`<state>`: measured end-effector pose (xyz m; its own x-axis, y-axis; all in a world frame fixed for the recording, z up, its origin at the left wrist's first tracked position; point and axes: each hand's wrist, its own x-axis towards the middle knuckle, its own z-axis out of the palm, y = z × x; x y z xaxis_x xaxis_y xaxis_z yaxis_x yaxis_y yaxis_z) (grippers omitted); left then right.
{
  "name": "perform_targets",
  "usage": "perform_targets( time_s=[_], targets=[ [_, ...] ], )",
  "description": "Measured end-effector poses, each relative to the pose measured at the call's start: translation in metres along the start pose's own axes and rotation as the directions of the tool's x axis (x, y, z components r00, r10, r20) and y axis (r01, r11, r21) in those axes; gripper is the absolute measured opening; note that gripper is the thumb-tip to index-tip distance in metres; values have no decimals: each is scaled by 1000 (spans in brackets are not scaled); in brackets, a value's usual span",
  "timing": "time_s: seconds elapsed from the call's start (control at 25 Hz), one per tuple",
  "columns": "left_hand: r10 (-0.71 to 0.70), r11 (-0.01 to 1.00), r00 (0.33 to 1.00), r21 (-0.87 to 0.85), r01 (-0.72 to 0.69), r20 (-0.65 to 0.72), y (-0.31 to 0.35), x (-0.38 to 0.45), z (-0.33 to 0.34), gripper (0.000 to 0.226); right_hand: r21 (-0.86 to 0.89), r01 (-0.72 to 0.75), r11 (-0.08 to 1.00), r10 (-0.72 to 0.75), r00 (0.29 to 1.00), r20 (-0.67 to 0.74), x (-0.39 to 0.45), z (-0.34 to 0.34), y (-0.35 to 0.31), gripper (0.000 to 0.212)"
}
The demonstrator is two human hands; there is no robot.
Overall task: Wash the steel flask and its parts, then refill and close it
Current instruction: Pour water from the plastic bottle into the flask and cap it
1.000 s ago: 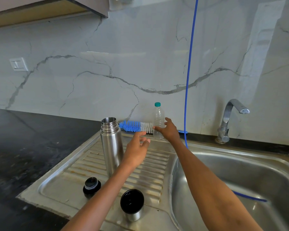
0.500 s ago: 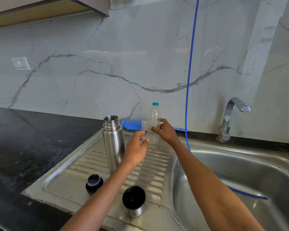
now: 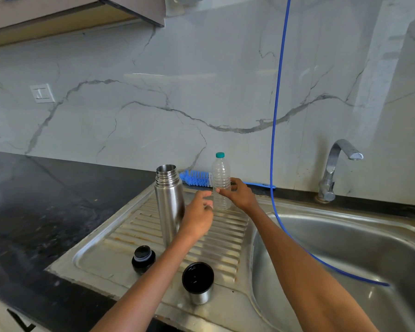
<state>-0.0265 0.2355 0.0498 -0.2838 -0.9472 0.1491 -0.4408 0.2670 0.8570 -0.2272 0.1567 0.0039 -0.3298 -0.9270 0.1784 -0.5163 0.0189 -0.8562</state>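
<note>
Steel drainboard (image 3: 120,238): one flask (image 3: 169,202), right hand (image 3: 237,195) pinching one bottle (image 3: 221,185), left hand (image 3: 198,219) spread

A single wide-angle head camera looks forward and down over a steel sink unit (image 3: 225,298), facing a marble wall (image 3: 201,92) square-on. Both forearms reach in from the bottom edge, so it sits close, above the drainboard (image 3: 120,240). Edges bow, probably lens distortion; no second view shares the scene.

Flask (image 3: 168,204), stopper (image 3: 143,258), cup (image 3: 198,282) on drainboard (image 3: 101,257)
</note>
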Motion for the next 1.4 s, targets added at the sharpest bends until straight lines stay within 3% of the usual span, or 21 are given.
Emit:
perform_targets(
  time_s=[0.48, 0.56, 0.68, 0.76, 0.84, 0.96, 1.0, 1.08, 1.16, 1.24, 1.4],
  targets=[
    [58, 998, 998, -2, -58, -28, 6, -23, -11, 33, 38, -41, 998, 41, 999, 3, -21, -11, -9, 105],
    [95, 993, 992, -63, -101, -84, 6, -32, -16, 26, 42, -41, 998, 44, 997, -68, -35, -15, -14, 93],
    [130, 974, 979, -164, -157, -159, 6, -55, -32, 20, 58, -1, 998, 10, 988, -152, -70, -16, -21, 50],
    [210, 961, 950, -128, -244, -233, 1, -75, -47, 18, 100, 34, 994, -31, 999, -32, -99, -14, -28, 45],
    [306, 947, 892, 6, -322, -333, -14, -95, -64, 16, 95, 71, 993, -87, 980, 179, -131, -12, -38, 45],
    [368, 928, 804, 240, -285, -468, -45, -118, -90, 17, -21, 192, 981, -168, 902, 398, -167, -9, -52, 38],
    [350, 929, 805, 286, -233, -479, -52, -124, -99, 20, -54, 238, 970, -196, 890, 411, -175, -8, -56, 34],
    [231, 921, 884, 385, -63, -407, -69, -123, -113, 36, -86, 296, 951, -241, 888, 391, -184, -5, -59, 28],
    [38, 844, 965, 524, 109, -261, -87, -115, -121, 62, -107, 335, 936, -273, 884, 379, -191, -3, -64, 26],
    [-109, 768, 982, 614, 182, -154, -97, -108, -123, 78, -116, 359, 926, -298, 884, 361, -196, 0, -70, 25],
    [-99, 749, 986, 643, 161, -132, -98, -100, -116, 60, -102, 353, 930, -302, 893, 333, -200, 2, -77, 24]
  ],
)
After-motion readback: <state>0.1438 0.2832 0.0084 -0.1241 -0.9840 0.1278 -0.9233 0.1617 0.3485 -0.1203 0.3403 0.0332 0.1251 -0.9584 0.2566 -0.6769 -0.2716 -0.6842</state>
